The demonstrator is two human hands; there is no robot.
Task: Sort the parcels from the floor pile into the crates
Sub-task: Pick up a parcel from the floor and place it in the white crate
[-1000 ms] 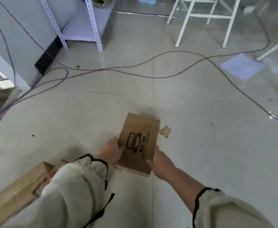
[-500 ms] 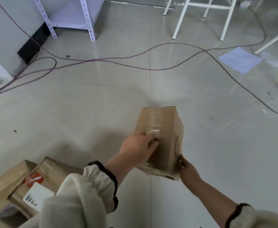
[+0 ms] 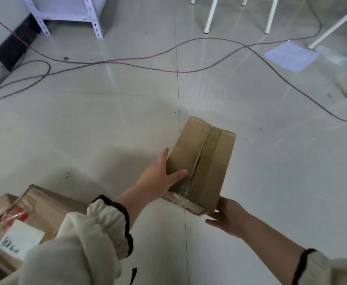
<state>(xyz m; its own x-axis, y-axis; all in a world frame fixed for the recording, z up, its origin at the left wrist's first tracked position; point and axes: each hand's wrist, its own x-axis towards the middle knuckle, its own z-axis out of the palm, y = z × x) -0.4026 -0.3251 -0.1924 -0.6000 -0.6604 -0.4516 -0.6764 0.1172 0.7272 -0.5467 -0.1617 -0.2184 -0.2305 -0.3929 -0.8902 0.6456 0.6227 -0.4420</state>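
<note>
Change: parcel (image 3: 201, 161) now rolled tape-side up.
Left hand (image 3: 158, 177): I see it gripping the edge — steadying.
Right hand (image 3: 226, 217): props the corner — fingers hidden, grip unclear.

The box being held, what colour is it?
Brown cardboard box, with shiny clear tape along its middle seam; head view.

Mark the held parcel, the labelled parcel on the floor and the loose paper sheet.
held parcel (image 3: 217, 161), head view, right half of its taped top face.
labelled parcel (image 3: 45, 204), head view, bare cardboard above its white label.
paper sheet (image 3: 291, 57), head view, its middle.
</note>
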